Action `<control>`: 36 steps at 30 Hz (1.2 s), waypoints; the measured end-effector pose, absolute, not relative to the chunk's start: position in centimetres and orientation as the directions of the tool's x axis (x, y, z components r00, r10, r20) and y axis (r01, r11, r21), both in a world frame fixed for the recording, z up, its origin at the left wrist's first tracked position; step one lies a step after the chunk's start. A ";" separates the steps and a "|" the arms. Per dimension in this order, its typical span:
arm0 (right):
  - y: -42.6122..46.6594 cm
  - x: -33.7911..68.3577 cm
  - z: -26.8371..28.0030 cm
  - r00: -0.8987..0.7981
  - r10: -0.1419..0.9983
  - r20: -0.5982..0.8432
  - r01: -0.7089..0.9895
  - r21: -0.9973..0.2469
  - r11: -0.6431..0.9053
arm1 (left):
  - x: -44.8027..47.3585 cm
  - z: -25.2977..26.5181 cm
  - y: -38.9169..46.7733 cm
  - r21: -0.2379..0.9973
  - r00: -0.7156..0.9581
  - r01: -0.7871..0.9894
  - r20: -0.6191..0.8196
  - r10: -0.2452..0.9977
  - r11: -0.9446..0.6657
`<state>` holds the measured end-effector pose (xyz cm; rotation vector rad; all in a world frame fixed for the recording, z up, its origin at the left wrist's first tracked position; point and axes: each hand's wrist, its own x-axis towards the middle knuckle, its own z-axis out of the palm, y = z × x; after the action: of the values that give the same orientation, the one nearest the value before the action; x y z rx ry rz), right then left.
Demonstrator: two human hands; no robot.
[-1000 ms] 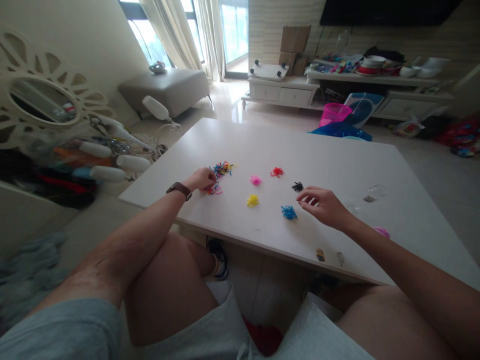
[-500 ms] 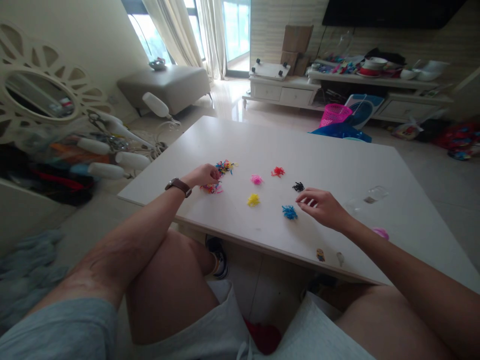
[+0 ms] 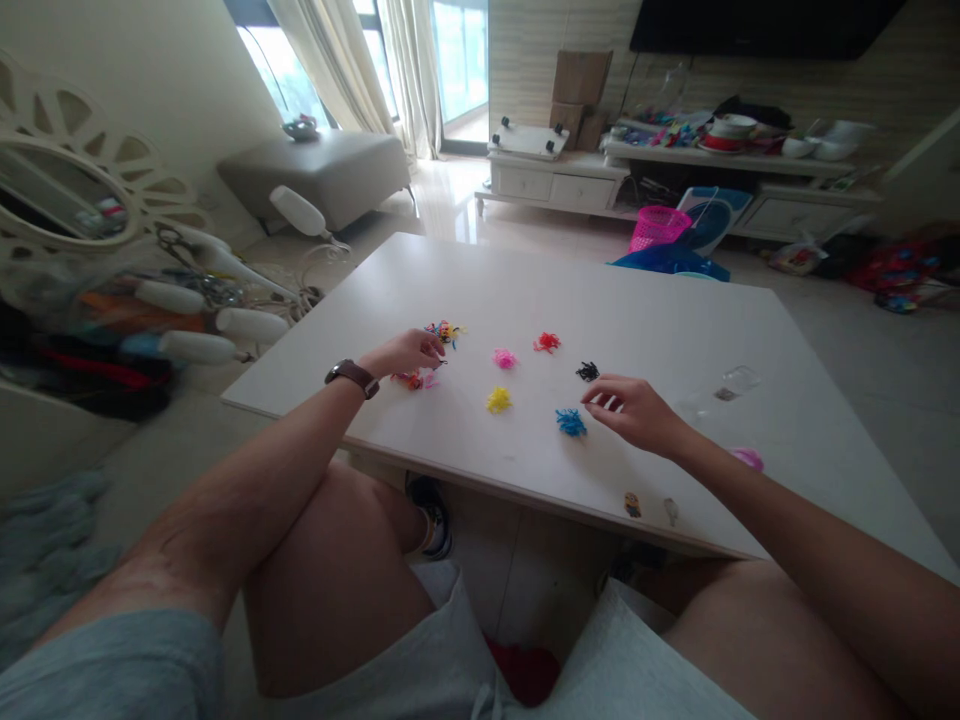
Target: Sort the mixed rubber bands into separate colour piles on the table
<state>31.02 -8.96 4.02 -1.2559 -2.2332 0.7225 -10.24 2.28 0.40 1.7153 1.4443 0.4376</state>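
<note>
My left hand [image 3: 409,352] is closed in a pinch, with a small black rubber band [image 3: 443,362] at its fingertips. Under and around it lie two mixed-colour heaps of small rubber bands, the far heap [image 3: 446,333] and the near heap [image 3: 411,381], partly hidden by the hand. My right hand [image 3: 630,410] hovers with loosely curled, parted fingers, nothing visible in them. It is beside the blue pile [image 3: 571,422] and just in front of the black pile [image 3: 588,371]. Single-colour piles in pink [image 3: 505,358], yellow [image 3: 498,400] and red [image 3: 547,343] lie between the hands.
On the white table [image 3: 465,285], a clear plastic container [image 3: 737,382] and a pink item [image 3: 748,459] lie to the right. A small cartoon figure [image 3: 633,504] and a clear small piece [image 3: 670,511] lie near the front edge. White lamp arms [image 3: 251,325] stand at the left.
My left hand has lifted slightly off the mixed heaps, and the black band shows more clearly at its fingertips. The right hand stays by the blue pile. The view has shifted slightly.
</note>
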 end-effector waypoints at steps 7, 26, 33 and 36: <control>-9.2 30.6 3.6 -0.499 0.861 0.095 0.585 -0.696 0.416 | -3.5 2.0 -0.1 0.955 0.469 0.298 -0.131 0.873 -0.017; -10.3 29.1 4.5 -0.365 0.927 0.091 0.546 -0.785 0.292 | 8.2 2.4 -4.4 0.998 0.722 -0.012 -0.034 0.691 0.062; -10.3 29.3 4.2 -0.378 0.922 0.078 0.561 -0.773 0.296 | 8.0 2.3 -4.2 0.999 0.716 -0.004 -0.024 0.698 0.039; -10.3 29.2 4.0 -0.389 0.918 0.078 0.559 -0.772 0.302 | 7.8 2.4 -4.3 0.999 0.714 0.030 -0.042 0.699 0.029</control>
<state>29.18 -10.34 4.00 -1.3091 -2.0576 0.9120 7.79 -4.31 2.40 1.4686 0.6353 0.5737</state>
